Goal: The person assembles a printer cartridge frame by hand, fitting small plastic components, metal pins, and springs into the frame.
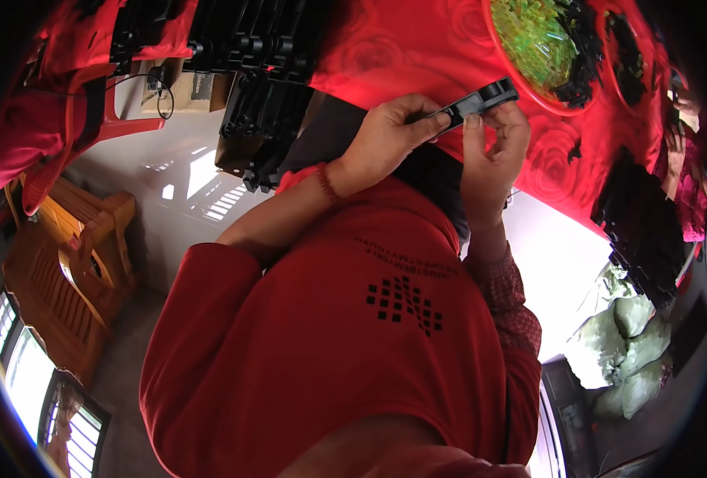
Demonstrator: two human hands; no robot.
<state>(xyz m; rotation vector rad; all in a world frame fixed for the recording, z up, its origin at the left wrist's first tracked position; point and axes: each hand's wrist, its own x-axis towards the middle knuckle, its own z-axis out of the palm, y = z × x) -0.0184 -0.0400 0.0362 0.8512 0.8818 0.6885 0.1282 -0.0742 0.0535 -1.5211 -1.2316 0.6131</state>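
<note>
A person's left hand (387, 134) and right hand (494, 151) grip a black part (471, 104) between thumbs and fingers, near a bowl (559, 109) of green pieces (540, 48) on red cloth (377, 60).

One camera sits up on the head and looks down, close to the red printed shirt (322, 327) at six o'clock, farther from the rose-patterned tablecloth (369, 60) at one.

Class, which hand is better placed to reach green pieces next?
Probably the right hand: it's nearer the translucent green pieces than the left hand, though both hold the elongated black plastic part.
</note>
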